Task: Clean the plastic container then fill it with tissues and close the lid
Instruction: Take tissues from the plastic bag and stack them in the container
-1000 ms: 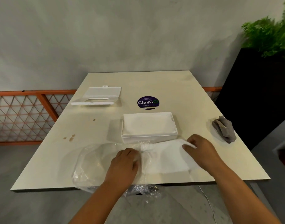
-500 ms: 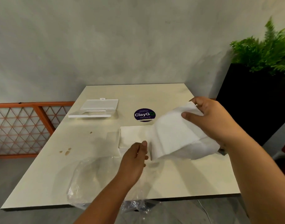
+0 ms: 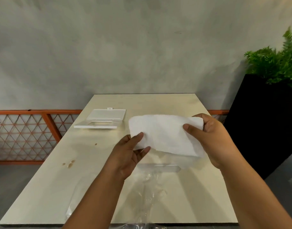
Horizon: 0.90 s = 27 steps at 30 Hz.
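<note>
Left hand (image 3: 131, 152) now joins right hand (image 3: 208, 138) gripping lifted white tissue stack (image 3: 165, 134) — clear plastic container (image 3: 158, 167) at 6 o'clock below, loading next.

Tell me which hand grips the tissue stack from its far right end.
The right hand, thumb on top and fingers wrapped around the end of the tissue stack. The left hand only pinches the near left corner.
</note>
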Motion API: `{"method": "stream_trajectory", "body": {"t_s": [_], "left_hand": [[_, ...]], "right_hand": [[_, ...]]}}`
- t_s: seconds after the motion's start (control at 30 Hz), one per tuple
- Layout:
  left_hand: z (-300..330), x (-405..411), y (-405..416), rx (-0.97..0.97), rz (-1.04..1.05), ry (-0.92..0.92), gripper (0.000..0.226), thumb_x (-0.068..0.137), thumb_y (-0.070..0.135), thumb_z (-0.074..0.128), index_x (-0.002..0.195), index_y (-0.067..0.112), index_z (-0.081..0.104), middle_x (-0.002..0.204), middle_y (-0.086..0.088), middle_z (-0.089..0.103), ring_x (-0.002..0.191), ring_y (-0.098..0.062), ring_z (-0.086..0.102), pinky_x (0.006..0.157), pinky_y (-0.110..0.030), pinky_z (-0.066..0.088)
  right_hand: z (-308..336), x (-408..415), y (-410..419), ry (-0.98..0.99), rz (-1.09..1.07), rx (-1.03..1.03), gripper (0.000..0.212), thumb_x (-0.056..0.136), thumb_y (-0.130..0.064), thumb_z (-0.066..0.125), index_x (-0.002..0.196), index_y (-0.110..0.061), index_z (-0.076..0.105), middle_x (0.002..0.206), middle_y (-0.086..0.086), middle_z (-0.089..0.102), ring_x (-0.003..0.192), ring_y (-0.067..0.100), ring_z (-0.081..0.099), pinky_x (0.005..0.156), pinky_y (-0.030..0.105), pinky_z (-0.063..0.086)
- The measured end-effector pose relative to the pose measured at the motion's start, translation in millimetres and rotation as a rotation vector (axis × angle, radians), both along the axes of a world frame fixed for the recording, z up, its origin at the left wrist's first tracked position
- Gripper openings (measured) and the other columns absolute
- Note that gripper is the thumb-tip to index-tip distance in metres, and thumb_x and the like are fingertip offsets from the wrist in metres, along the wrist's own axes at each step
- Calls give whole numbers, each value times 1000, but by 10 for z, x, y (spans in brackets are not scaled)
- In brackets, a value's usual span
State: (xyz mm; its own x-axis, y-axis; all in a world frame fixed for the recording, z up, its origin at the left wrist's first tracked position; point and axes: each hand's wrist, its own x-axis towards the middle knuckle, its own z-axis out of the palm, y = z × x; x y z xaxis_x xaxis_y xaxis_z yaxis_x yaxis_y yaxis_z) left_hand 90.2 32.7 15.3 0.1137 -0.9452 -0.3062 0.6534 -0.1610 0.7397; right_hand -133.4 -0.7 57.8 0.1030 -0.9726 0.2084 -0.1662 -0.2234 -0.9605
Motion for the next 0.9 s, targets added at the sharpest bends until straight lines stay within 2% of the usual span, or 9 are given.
{"method": "stream_trajectory", "body": {"t_s": [0.13, 0.23, 0.37, 0.47, 0.53, 0.63, 0.7, 0.77, 0.9], "left_hand": [[129, 1, -67, -99, 47, -299, 19, 82, 13, 70, 97, 10, 59, 100, -8, 71, 91, -22, 66, 90, -39, 52], [235, -79, -111, -166, 62, -379, 12, 84, 6, 68, 88, 10, 56, 93, -9, 69, 87, -23, 65, 77, -37, 55], [302, -247, -159, -214, 123, -399, 19, 84, 1, 65, 78, 12, 51, 86, -12, 59, 78, -24, 58, 70, -38, 51], [320, -340, -192, -222, 163, -323, 20, 85, 1, 63, 78, 13, 50, 86, -11, 59, 78, -23, 59, 71, -38, 51], [326, -373, -201, -227, 158, -189, 15, 86, -1, 60, 83, 11, 51, 84, -10, 65, 73, -22, 65, 67, -35, 53], [320, -372, -198, -222, 125, 78, 17, 87, -3, 56, 103, 3, 58, 90, -12, 72, 72, -25, 71, 58, -32, 57], [284, -352, -210, -177, 126, 189, 22, 86, -2, 56, 108, 1, 60, 101, -14, 70, 84, -25, 70, 68, -34, 60], [267, -341, -206, -118, 135, 287, 17, 86, -1, 57, 103, 1, 61, 101, -14, 69, 91, -24, 67, 79, -33, 55], [231, -339, -181, -91, 138, 362, 18, 86, -3, 55, 102, 0, 62, 97, -13, 71, 87, -23, 69, 79, -33, 54]], "right_hand": [[-341, -43, -33, -146, -41, 161, 7, 85, -19, 70, 84, -20, 64, 86, 9, 68, 76, 25, 61, 65, 37, 45], [-630, 11, 29, -307, -114, 379, 4, 91, -17, 63, 92, -14, 61, 89, 7, 68, 70, 18, 63, 60, 30, 46], [-851, 132, 222, -539, -142, 783, 30, 87, -37, 67, 101, -13, 56, 89, 9, 57, 76, 25, 60, 65, 36, 52], [-849, 187, 295, -647, 0, 1008, 56, 82, -53, 65, 108, -5, 53, 97, 23, 62, 73, 36, 67, 69, 42, 57], [-827, 211, 288, -735, 153, 1091, 71, 78, -64, 62, 114, -3, 52, 105, 29, 66, 87, 42, 68, 85, 50, 55], [-789, 244, 219, -894, 300, 1115, 87, 75, -71, 58, 123, 1, 49, 119, 32, 62, 108, 45, 63, 92, 55, 51], [-773, 282, 178, -958, 344, 1100, 94, 74, -72, 58, 128, 4, 47, 124, 32, 59, 113, 44, 61, 92, 57, 51], [-774, 317, 158, -1027, 377, 1084, 95, 75, -70, 60, 131, 6, 49, 126, 30, 59, 115, 41, 61, 93, 54, 51], [-781, 323, 85, -1138, 327, 1011, 79, 77, -53, 73, 131, 2, 54, 122, 17, 64, 105, 29, 66, 82, 39, 58]]}}
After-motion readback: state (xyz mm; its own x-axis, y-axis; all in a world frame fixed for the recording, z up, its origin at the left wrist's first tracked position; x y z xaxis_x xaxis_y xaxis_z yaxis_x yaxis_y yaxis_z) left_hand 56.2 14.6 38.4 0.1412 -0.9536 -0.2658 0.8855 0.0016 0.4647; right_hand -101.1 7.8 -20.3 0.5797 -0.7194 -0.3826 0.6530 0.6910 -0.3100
